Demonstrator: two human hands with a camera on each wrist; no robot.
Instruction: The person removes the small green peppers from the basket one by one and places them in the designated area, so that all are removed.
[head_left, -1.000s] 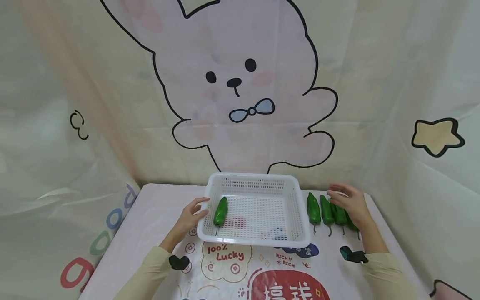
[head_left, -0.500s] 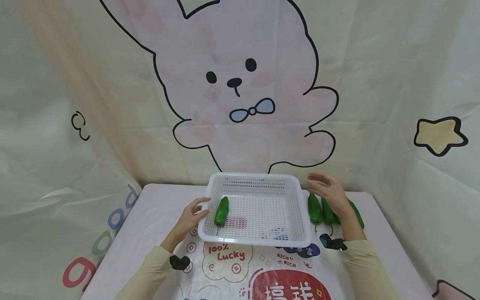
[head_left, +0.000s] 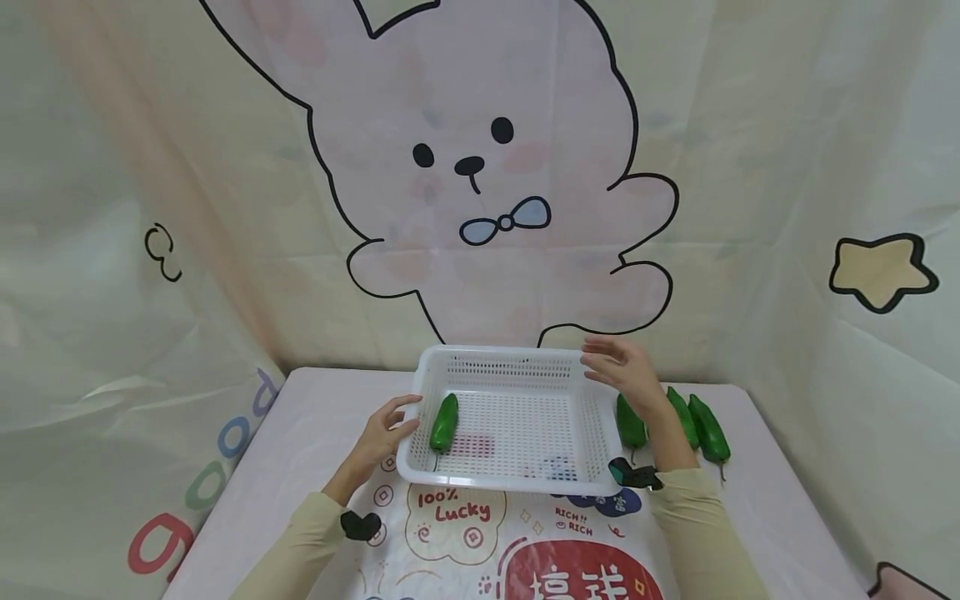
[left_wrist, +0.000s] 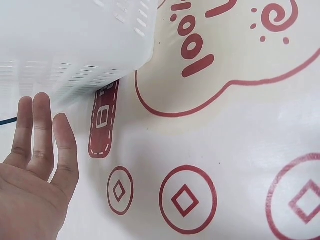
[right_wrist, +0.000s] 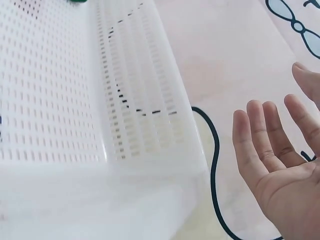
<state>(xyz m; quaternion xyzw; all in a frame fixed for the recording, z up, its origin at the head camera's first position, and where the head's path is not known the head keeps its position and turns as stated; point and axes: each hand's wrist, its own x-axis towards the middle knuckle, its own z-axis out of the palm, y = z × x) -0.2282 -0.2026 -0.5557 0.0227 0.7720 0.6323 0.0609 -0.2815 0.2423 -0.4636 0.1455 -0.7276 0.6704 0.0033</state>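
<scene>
A white perforated plastic basket (head_left: 517, 482) sits at the back of the table. One green pepper (head_left: 444, 423) lies inside it, near the left wall. My left hand (head_left: 378, 433) is at the basket's left side, fingertips at the rim; in the left wrist view its fingers (left_wrist: 42, 125) look extended beside the wall. Above the back right corner hovers my right hand (head_left: 628, 377), holding nothing, its fingers extended in the right wrist view. Right of the basket lie more green peppers, among them a near one (head_left: 631, 422) and a far one (head_left: 709, 429); my right arm hides part of the row.
A printed cloth (head_left: 453, 521) covers the table (head_left: 757, 492). Behind rises a fabric backdrop (head_left: 480, 275) with a cartoon animal, close to the basket's back wall. Dark bands (head_left: 360, 526) sit at both wrists.
My right hand has moved left from over the row of peppers to the basket's back right corner, uncovering the rightmost peppers. The left hand and the basket have stayed in place.
</scene>
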